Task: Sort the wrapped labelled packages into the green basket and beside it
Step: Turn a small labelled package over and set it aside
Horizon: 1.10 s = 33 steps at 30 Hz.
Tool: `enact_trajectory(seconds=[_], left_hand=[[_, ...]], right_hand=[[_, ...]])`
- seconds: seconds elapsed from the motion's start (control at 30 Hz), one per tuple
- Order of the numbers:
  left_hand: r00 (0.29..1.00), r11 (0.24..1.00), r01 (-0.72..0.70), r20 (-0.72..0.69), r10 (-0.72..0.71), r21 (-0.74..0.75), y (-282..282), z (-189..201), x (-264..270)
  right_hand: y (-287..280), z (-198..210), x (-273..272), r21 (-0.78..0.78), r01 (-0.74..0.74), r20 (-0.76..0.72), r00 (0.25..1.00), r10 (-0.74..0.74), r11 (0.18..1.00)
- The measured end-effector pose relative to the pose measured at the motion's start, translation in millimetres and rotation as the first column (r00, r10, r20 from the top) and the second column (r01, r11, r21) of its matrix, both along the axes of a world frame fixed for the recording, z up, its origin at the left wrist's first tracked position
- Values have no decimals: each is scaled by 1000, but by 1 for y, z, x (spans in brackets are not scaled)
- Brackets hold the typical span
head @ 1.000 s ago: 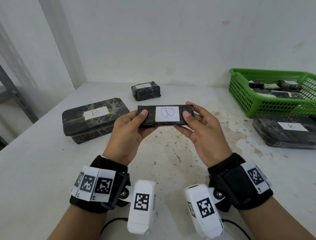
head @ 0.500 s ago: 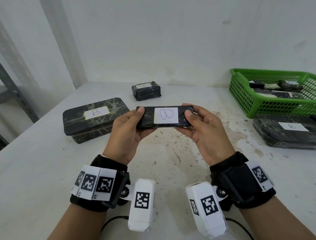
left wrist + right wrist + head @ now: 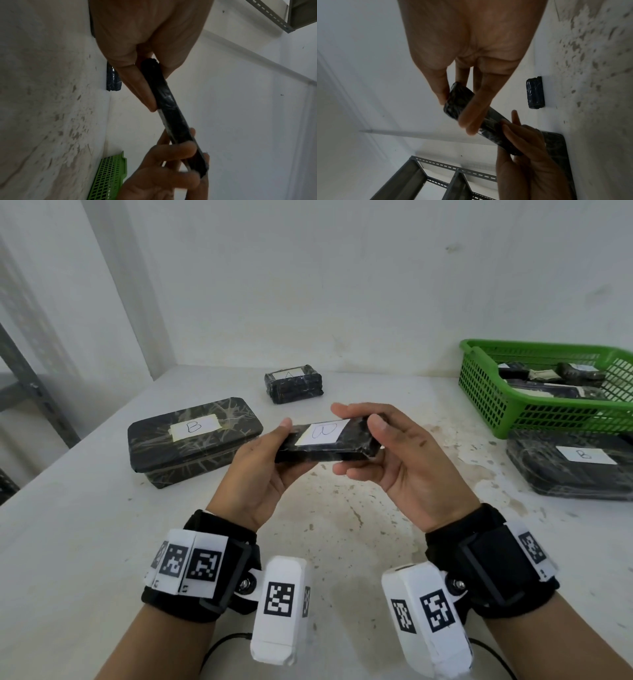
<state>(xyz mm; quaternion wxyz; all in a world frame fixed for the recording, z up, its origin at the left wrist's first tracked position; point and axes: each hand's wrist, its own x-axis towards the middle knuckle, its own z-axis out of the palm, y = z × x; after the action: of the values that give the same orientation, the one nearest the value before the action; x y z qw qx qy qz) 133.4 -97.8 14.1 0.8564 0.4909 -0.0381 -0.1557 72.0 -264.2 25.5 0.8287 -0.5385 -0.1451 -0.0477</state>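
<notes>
Both hands pinch a flat black package (image 3: 327, 440) above the table (image 3: 85, 542): left hand (image 3: 260, 470) on its left end, right hand (image 3: 407, 470) on its right (label face up). The basket (image 3: 548, 412) sits at 2 o'clock, well apart, several packages inside.
</notes>
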Motion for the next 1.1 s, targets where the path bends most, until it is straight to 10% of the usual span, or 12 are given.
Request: enact_trajectory(seconds=[0.37,1.1], left_hand=[[907,939,328,246,-343,98,4,-4,-1],[902,979,148,387,-193,143,-4,-10,-7]], right_hand=[[2,-6,3,-40,176,113,979,-171,984],[11,-18,7,-135,345,49,938,-342,929]])
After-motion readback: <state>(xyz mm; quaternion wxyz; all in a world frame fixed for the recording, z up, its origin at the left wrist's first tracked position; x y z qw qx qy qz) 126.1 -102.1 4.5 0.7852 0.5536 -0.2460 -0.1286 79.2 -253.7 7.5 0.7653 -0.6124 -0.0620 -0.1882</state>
